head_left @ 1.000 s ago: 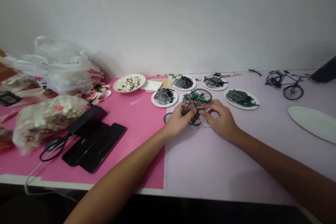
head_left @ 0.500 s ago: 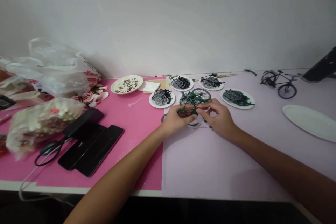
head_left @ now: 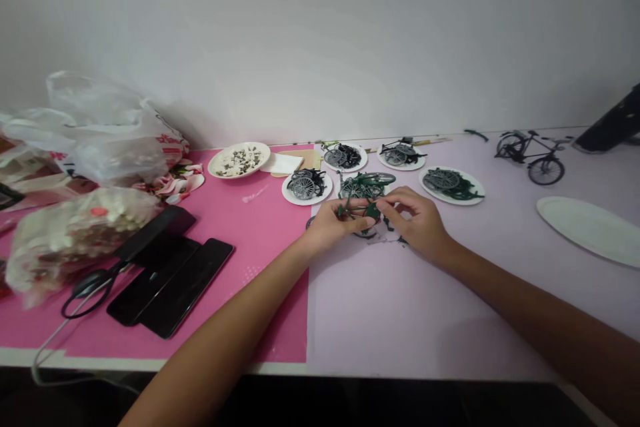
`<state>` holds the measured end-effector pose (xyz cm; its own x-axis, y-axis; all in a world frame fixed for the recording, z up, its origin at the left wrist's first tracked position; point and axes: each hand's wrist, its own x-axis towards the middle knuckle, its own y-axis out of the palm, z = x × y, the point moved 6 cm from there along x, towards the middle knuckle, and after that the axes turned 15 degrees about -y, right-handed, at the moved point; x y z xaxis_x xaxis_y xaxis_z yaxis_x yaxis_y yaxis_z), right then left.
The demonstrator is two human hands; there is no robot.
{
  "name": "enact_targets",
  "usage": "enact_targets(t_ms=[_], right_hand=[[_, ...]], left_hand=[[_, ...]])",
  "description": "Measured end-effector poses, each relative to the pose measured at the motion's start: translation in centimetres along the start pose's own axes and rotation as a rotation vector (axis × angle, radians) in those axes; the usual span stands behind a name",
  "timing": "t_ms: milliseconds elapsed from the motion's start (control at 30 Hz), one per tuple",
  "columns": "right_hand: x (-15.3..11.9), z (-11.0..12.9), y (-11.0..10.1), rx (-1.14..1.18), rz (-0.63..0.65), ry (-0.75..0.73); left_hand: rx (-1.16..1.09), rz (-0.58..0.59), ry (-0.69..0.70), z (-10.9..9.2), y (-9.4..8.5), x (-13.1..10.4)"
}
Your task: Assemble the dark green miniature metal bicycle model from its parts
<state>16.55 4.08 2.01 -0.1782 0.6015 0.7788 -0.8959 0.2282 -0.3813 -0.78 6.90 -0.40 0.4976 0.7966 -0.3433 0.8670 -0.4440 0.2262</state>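
Observation:
In the middle of the table, my left hand [head_left: 327, 230] grips a small green model bicycle [head_left: 373, 210], thumb in front and fingers behind the frame. My right hand [head_left: 420, 220] has its thumb and fingertips closed at the bicycle's right side; a small part between them cannot be made out. One wheel points up and away from me. Beyond the hands, a plate of grey wheels [head_left: 357, 188] is partly covered by the bicycle. Small dark pieces [head_left: 401, 239] lie on the table below my right fingers.
White plates with model parts stand around, one with green pieces [head_left: 465, 190] and another with black ones [head_left: 306, 180]. A black model bicycle [head_left: 533, 157] stands at right, behind an oval white plate [head_left: 590, 227]. Phones [head_left: 185, 287], plastic bags [head_left: 115, 133] and a bowl [head_left: 239, 160] are at left.
The green bicycle has tilted in my hands, so its raised wheel looks flatter and its green chain cover faces me. Both hands keep nearly the same place.

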Motion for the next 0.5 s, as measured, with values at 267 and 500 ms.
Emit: enact_targets(t_ms=[267,500], right_hand=[[0.3,0.41,-0.09,-0.02,0.025,-0.011],[0.27,0.42,-0.03,-0.058,0.054,-0.029]], left_hand=[[0.017,0.022,-0.02,0.06,-0.04,-0.24],[-0.012,0.008,-0.015,0.22,-0.19,-0.02]])
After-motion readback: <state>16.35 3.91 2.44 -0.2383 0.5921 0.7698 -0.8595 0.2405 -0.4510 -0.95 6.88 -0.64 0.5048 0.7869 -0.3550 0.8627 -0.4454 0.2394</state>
